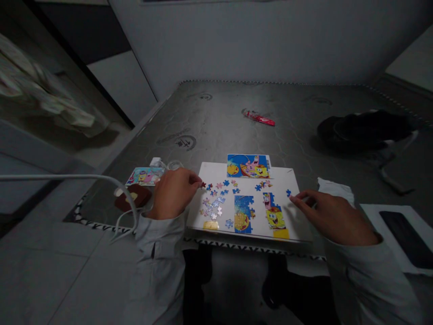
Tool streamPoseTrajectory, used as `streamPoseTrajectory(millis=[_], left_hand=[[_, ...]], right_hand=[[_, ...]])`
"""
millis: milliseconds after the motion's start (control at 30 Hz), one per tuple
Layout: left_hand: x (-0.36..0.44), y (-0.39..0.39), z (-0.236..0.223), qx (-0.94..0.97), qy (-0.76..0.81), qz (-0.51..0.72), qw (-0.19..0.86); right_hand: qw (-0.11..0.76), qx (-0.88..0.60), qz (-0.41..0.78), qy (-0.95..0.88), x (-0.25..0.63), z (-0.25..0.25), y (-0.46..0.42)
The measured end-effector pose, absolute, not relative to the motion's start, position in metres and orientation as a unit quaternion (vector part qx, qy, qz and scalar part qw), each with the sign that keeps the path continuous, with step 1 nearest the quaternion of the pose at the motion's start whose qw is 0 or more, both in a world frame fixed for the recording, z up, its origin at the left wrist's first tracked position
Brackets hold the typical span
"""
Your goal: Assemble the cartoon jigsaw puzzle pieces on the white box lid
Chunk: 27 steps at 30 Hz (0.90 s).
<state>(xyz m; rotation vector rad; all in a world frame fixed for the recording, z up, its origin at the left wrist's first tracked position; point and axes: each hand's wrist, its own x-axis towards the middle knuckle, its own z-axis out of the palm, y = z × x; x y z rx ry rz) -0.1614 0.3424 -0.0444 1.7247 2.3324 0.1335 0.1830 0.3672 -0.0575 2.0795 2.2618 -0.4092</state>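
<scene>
A white box lid or board [223, 230] lies in front of me with jigsaw pieces on it. My left hand [174, 192] is at its left edge, finger and thumb pinched on a dark red puzzle piece [203, 184]. On the right side, my right hand [328, 214] has its fingertips closed at a blue puzzle piece [288, 192]. Between the hands are two joined sections, a blue-and-yellow one [242, 214] and one with a yellow cartoon face [274, 214]. Several loose pieces [211, 208] are spread at the left. A picture card [248, 166] rests along the board's far edge.
A white cable or lamp arm [84, 177] crosses at left, above a brown object [135, 197] and another picture card [144, 176]. A red tool [260, 118] lies farther back. At right are a black cap-like item [365, 131], white paper [334, 189] and a phone [407, 237].
</scene>
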Motion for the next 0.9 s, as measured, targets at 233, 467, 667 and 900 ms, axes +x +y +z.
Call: streamPoseTrajectory(millis=[233, 467, 667, 900], left_hand=[[-0.163, 0.348, -0.057, 0.57, 0.807, 0.02, 0.153], [-0.165, 0.348, -0.065, 0.572, 0.801, -0.007, 0.176], [-0.164, 0.349, -0.066, 0.565, 0.807, 0.004, 0.173], [-0.163, 0.351, -0.069, 0.554, 0.813, 0.011, 0.181]], right_hand=[[0.012, 0.662, -0.129, 0.739, 0.181, -0.06, 0.368], [0.014, 0.654, -0.141, 0.743, 0.176, -0.06, 0.368], [0.015, 0.655, -0.152, 0.74, 0.174, -0.059, 0.367], [0.021, 0.655, -0.153, 0.74, 0.172, -0.057, 0.365]])
